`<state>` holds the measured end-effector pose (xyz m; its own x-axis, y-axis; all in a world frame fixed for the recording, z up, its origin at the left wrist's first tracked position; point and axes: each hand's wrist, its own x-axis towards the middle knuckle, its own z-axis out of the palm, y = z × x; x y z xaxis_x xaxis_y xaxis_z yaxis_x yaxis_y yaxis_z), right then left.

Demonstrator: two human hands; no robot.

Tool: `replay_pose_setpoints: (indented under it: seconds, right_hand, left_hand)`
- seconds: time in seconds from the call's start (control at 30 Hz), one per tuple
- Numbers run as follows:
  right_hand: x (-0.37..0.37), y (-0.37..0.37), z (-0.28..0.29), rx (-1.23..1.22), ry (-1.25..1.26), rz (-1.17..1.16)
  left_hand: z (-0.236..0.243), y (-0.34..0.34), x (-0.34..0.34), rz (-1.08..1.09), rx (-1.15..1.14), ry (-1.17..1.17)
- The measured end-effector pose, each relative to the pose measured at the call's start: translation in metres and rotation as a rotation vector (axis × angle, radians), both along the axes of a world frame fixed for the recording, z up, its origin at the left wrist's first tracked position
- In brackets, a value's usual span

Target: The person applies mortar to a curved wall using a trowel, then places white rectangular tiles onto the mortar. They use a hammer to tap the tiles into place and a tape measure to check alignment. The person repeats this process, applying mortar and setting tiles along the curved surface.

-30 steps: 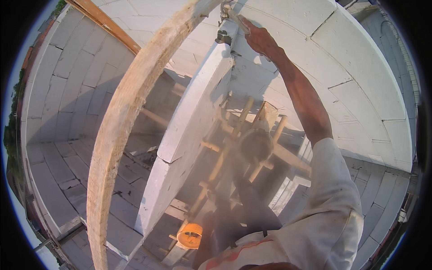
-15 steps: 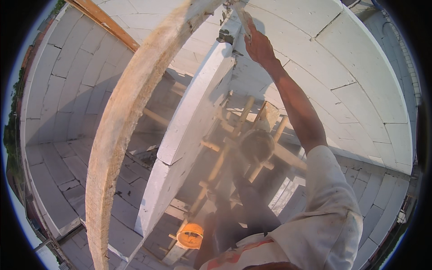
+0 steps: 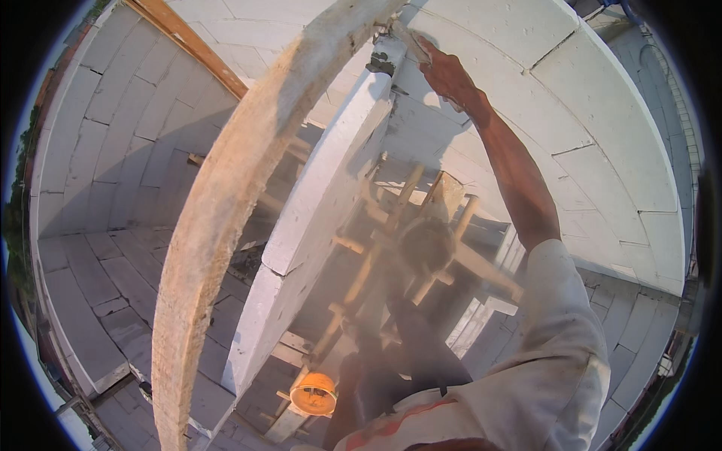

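My right hand (image 3: 449, 77) is raised at the top, closed around a narrow, flat, pale tool (image 3: 408, 39) whose kind I cannot make out. The tool's far end meets the upper end of a thin white block wall (image 3: 325, 177), close to a long wooden board (image 3: 218, 203). A dark, rough patch (image 3: 378, 66) shows on the wall top just below the tool. The board runs from the top to the lower left, passing left of the wall and looking bent by the lens. My left hand is out of view.
Below the wall, wooden scaffold poles (image 3: 368, 263) cross in dusty haze, with a round grey bucket (image 3: 426, 246) among them. An orange bucket (image 3: 313, 395) sits lower down. White block walls (image 3: 541, 113) rise at right and left. Another timber (image 3: 188, 45) slants at the upper left.
My right hand has shifted slightly to the right and down, with the tool still in it. The wooden board appears a little farther right.
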<state>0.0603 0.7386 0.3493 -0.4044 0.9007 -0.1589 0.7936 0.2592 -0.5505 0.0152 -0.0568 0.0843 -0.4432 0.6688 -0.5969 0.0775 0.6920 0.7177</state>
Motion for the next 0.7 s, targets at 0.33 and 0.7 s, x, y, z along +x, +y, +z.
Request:
replay_pose_setpoints:
  seconds: [0.33, 0.7]
  right_hand:
    - [0.005, 0.007, -0.007, 0.08, -0.058, -0.004]
    - [-0.002, 0.006, -0.025, 0.419, 0.006, 0.087]
  left_hand:
    - [0.007, 0.0, -0.011, -0.065, -0.023, -0.014]
    - [-0.046, -0.02, -0.001, 0.119, -0.03, -0.076]
